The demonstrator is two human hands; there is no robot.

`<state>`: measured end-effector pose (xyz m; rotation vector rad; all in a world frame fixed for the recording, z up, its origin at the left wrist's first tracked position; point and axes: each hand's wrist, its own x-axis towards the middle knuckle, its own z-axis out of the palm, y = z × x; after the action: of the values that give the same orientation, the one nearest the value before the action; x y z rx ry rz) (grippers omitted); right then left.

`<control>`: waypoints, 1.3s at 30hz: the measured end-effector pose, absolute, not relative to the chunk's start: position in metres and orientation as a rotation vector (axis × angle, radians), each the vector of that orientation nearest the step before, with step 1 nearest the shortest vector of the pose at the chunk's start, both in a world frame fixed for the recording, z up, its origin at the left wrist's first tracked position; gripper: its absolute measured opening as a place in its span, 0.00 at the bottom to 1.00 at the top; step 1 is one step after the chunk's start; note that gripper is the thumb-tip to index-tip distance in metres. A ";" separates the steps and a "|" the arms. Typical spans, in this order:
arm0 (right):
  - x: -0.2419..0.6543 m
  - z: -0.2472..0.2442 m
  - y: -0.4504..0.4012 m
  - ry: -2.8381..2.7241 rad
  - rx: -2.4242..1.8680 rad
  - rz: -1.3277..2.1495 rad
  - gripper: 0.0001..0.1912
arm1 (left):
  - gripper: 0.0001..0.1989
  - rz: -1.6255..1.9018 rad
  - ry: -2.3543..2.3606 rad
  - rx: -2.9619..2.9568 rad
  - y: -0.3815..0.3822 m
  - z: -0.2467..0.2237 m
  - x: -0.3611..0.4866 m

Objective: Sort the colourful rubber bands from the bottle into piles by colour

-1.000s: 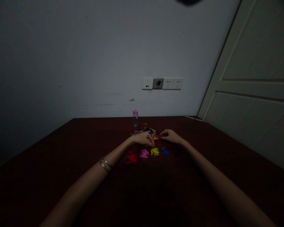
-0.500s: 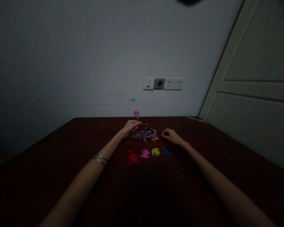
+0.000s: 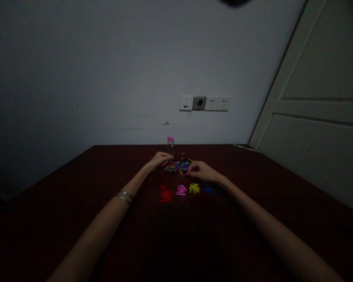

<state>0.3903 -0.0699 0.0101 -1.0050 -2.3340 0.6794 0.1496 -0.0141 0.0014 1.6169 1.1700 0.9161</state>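
Note:
A mixed pile of small coloured loops that look like rubber bands lies on the dark table. My left hand is at the pile's left edge, thumb and fingers pressed together; anything between them is too small to make out. At the right side of the pile, my right hand pinches a pink rubber band low over the table. Nearer to me lie sorted heaps in a row: red bands, pink bands, yellow bands and blue bands.
A clear bottle with a pink cap stands behind the pile, close to my left fingers. A red and yellow band lies just beyond the pile. The table meets a wall with sockets; a white door is at right.
My right hand has moved left over the pile's right side with the pink band. My left hand has drawn slightly back, and the red and yellow loop is now apart from its fingers.

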 end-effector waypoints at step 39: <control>0.484 -0.044 -0.004 -1.982 -1.428 0.404 0.15 | 0.07 0.326 0.980 2.570 -0.058 0.025 0.223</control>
<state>0.4838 -0.0039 -0.0442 -1.4277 -1.9821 0.4037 0.2231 -0.0585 0.0255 2.5696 0.9797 0.3258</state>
